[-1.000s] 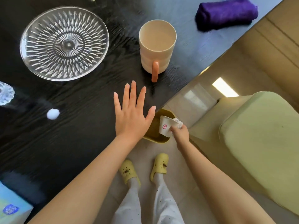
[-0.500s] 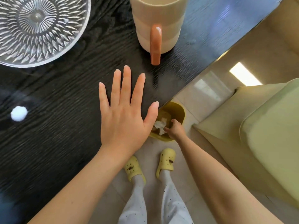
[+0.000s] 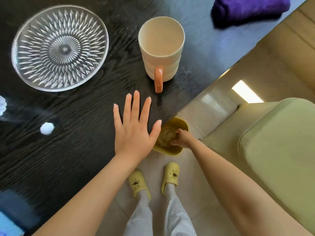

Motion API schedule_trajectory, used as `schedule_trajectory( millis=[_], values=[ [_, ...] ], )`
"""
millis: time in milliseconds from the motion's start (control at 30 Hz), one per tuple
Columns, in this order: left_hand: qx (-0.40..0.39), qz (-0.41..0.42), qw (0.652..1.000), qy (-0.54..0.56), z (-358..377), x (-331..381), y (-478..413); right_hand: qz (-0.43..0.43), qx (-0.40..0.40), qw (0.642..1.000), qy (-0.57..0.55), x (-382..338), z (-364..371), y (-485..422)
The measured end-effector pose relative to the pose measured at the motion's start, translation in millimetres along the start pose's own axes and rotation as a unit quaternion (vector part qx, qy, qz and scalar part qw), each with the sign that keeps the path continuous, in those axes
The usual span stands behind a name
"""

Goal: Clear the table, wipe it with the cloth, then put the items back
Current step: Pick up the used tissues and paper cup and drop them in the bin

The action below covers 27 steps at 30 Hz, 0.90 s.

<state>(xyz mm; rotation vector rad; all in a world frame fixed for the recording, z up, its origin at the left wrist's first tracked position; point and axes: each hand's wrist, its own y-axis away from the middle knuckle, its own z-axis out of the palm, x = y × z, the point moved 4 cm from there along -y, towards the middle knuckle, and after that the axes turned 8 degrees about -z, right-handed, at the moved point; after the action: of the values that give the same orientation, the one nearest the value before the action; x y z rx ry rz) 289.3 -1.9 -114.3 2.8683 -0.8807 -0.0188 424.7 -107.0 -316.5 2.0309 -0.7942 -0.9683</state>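
My left hand (image 3: 134, 126) lies flat on the black wooden table (image 3: 76, 150), fingers spread, near its front edge. Below the table edge, my right hand (image 3: 182, 138) hangs over a yellow bin (image 3: 177, 151) on the floor, fingers loosely apart and holding nothing I can see. Crumpled waste lies inside the bin. A cream mug with an orange handle (image 3: 162, 48) stands just beyond my left hand. Left of the mug is a cut-glass plate (image 3: 59, 48). A rolled purple cloth (image 3: 248, 9) lies at the table's far right. A small white ball (image 3: 46, 128) sits at the left.
A glass object (image 3: 2, 105) shows at the left edge and a blue tissue box (image 3: 8, 225) at the bottom left corner. A pale green chair (image 3: 279, 150) stands right of the bin. My feet in yellow clogs (image 3: 153, 181) are on the tiled floor.
The small white paper cup that my right hand held over the bin is gone from the hand, which now hangs empty there. My left hand stayed flat on the table.
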Motion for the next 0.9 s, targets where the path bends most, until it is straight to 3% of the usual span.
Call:
schedule_trajectory(
  millis=[267,467,600,767,900],
  values=[
    [-0.093,-0.007,0.996,0.005,-10,-1,-3,-0.072,-0.04,0.995,0.053,-60,-71,80],
    [-0.212,-0.033,0.974,0.073,-45,-1,-11,-0.114,-0.031,0.988,0.094,-107,-122,145],
    [-0.243,-0.074,0.962,0.103,-71,-7,-8,-0.144,-0.011,0.979,0.141,-129,-146,178],
    [-0.252,-0.103,0.953,0.133,-104,-19,0,-0.161,0.047,0.976,0.139,-154,-170,203],
    [-0.266,-0.128,0.94,0.169,-121,-31,13,-0.179,0.167,0.969,0.023,-169,-181,213]
  ],
)
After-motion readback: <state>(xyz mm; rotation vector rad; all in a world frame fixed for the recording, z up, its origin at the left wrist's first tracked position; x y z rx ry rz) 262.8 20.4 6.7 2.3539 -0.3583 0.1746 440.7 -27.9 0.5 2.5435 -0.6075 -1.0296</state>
